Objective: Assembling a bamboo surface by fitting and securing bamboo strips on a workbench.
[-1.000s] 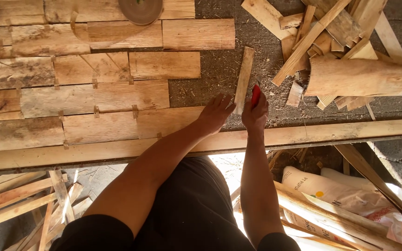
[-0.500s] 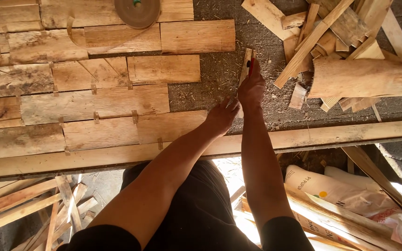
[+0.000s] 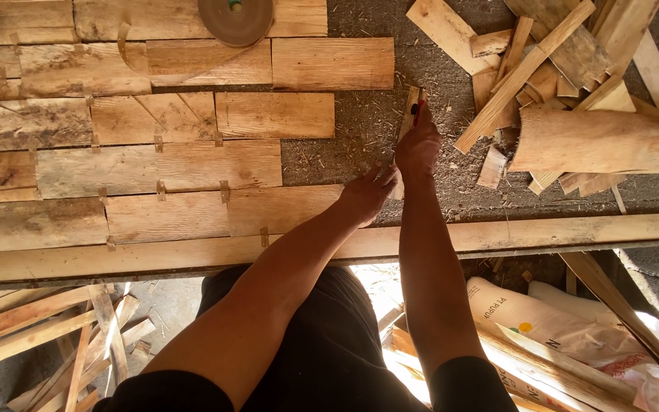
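My right hand (image 3: 418, 146) is stretched forward over the dark table, closed around a small red-handled tool (image 3: 417, 111) whose tip rests on a narrow strip of wood veneer (image 3: 407, 114). My left hand (image 3: 368, 192) lies flat with fingers spread on the near end of that strip, beside the right edge of the lowest veneer sheet (image 3: 223, 214). Rows of joined veneer sheets (image 3: 154, 160) cover the left half of the table.
A roll of brown tape (image 3: 235, 18) sits at the top on the sheets. A heap of veneer offcuts and a curled piece (image 3: 596, 141) lies at the right. A long wooden rail (image 3: 558, 233) runs along the table's front edge. Sacks (image 3: 558, 320) and scrap strips (image 3: 47, 328) lie below.
My right hand has moved forward along the narrow strip with the red tool. My left hand has followed a little, staying pressed on the strip's near end.
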